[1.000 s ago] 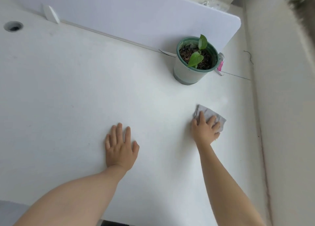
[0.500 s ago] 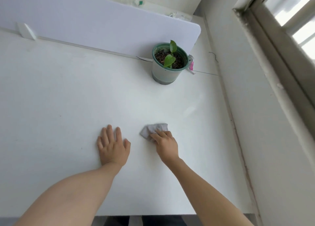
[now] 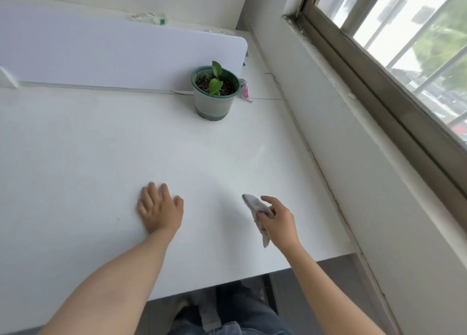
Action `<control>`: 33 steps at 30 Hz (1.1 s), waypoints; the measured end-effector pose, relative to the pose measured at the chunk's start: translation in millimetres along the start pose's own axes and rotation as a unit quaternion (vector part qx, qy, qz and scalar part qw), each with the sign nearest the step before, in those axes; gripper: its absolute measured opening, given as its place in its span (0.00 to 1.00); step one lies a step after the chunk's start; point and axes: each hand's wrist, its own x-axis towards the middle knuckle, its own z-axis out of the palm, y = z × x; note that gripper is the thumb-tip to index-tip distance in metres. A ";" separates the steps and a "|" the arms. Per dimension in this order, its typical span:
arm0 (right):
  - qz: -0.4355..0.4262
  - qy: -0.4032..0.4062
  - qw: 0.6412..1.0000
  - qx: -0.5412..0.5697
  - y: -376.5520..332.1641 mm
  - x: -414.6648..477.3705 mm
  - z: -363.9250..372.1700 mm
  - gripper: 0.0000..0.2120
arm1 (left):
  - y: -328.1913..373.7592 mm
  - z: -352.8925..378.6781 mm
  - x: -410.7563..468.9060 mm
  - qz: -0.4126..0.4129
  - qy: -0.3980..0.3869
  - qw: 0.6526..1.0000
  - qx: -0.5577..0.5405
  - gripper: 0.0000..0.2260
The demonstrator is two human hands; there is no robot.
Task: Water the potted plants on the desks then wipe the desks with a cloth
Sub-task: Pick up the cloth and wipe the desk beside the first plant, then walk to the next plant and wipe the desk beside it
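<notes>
A small green-leafed plant in a grey pot with a green rim (image 3: 214,94) stands at the back right of the white desk (image 3: 101,145), against the divider. My right hand (image 3: 279,223) pinches a crumpled grey cloth (image 3: 256,207), which hangs lifted just above the desk near its front right corner. My left hand (image 3: 159,208) lies flat on the desk, palm down, fingers slightly spread, holding nothing.
A white divider panel (image 3: 113,54) runs along the desk's far edge. A pink-and-clear clip-like item (image 3: 244,91) lies right of the pot. A wall and a window (image 3: 404,43) close off the right side. The desk's front edge is near my legs.
My right hand wiped the cloth leftward from near the wall toward my left hand, then moved right again and lifted the cloth off the surface. My left hand stayed flat.
</notes>
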 end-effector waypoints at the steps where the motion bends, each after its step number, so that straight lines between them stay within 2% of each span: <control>1: 0.003 0.007 1.000 0.004 5.4 -7.4 -4.0 0.19 | -1.5 -2.9 0.5 -0.005 0.004 0.999 -0.033 0.21; 4: 0.000 0.020 1.000 0.007 18.8 -25.9 -13.0 0.18 | -9.1 -16.9 -1.4 -0.005 0.016 0.985 -0.171 0.17; 9: -0.036 0.002 0.999 -0.030 31.1 -39.1 -10.2 0.16 | -30.5 -53.4 -48.5 0.010 -0.003 0.945 -0.327 0.13; 14: -0.128 -0.066 0.986 -0.085 34.3 -32.6 2.3 0.17 | -41.0 -74.9 -119.1 -0.023 0.024 0.916 -0.400 0.09; 16: -0.163 -0.102 0.976 -0.100 31.7 -30.1 4.5 0.17 | -41.3 -73.6 -143.8 -0.052 0.021 0.910 -0.411 0.08; 19: -0.219 -0.149 0.957 -0.121 29.9 -31.5 10.5 0.17 | -42.3 -67.3 -175.6 -0.075 0.012 0.911 -0.405 0.13; 23: -0.291 -0.234 0.913 -0.164 32.6 -40.5 22.0 0.18 | -41.2 -52.3 -217.9 -0.103 -0.017 0.925 -0.366 0.12; 27: -0.341 -0.301 0.869 -0.196 34.8 -55.0 28.7 0.23 | -45.7 -46.8 -255.5 -0.177 0.019 0.908 -0.378 0.12; 31: -0.377 -0.335 0.841 -0.193 41.8 -72.3 36.5 0.17 | -53.2 -49.4 -292.3 -0.245 0.052 0.899 -0.360 0.11; 33: -0.361 -0.356 0.847 -0.161 47.3 -86.9 43.8 0.15 | -56.6 -45.7 -317.7 -0.272 0.056 0.899 -0.337 0.10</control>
